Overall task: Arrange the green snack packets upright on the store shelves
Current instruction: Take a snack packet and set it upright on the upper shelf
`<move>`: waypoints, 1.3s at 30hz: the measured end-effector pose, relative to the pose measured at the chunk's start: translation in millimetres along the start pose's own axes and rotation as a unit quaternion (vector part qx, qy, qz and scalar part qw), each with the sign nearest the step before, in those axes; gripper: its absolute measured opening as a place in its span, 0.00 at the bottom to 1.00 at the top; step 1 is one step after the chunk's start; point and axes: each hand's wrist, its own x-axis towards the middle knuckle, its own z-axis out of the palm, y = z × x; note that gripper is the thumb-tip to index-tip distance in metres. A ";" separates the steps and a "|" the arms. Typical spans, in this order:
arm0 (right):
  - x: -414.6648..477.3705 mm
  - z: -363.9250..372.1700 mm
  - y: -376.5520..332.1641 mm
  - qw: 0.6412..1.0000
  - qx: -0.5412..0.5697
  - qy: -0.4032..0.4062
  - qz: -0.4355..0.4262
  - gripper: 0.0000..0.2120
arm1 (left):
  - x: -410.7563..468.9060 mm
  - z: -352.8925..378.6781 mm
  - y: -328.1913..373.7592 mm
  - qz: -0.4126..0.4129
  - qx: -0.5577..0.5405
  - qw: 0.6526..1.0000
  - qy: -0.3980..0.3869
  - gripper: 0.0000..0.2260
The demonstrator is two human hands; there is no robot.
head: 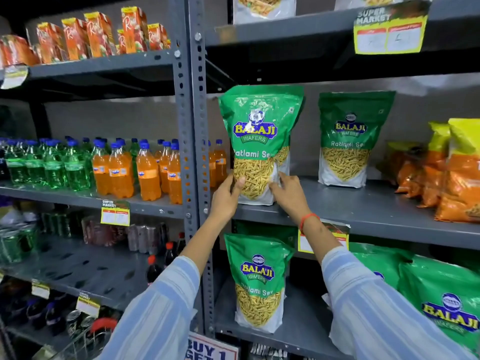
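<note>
A green Balaji Ratlami Sev packet (259,131) stands upright at the left end of the middle grey shelf (376,216). My left hand (226,198) grips its lower left edge, thumb across the front. My right hand (288,196) touches its lower right corner, fingers spread. A second green packet (350,139) stands upright further right on the same shelf. On the shelf below, another green packet (257,281) stands upright at the left, and more green packets (441,300) lean at the right.
Orange and yellow snack bags (452,175) fill the middle shelf's right end. Left of the grey upright post (192,126) are green and orange soda bottles (117,167), juice cartons (104,35) above, dark bottles and cans below. Price tags hang on shelf edges.
</note>
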 end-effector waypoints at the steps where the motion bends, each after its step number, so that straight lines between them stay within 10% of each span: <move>1: -1.6 -0.3 0.1 1.000 0.003 0.015 0.002 0.22 | -3.3 2.9 -0.2 -0.003 0.015 1.000 0.013 0.25; 7: -48.8 -10.3 0.1 0.964 0.093 0.222 -0.117 0.17 | -62.5 35.6 5.2 0.119 0.087 0.970 0.191 0.33; 16: -169.8 -47.4 136.9 0.914 -0.015 0.378 -0.148 0.14 | -199.2 181.0 3.3 0.174 0.047 0.977 0.112 0.25; 27: -269.3 -130.6 337.0 0.949 -0.010 0.279 0.148 0.24 | -288.6 367.4 9.7 -0.033 -0.041 0.985 -0.164 0.22; 39: -272.1 -154.3 392.7 0.959 0.157 0.023 0.234 0.32 | -292.5 420.2 8.2 -0.182 -0.069 0.963 -0.185 0.25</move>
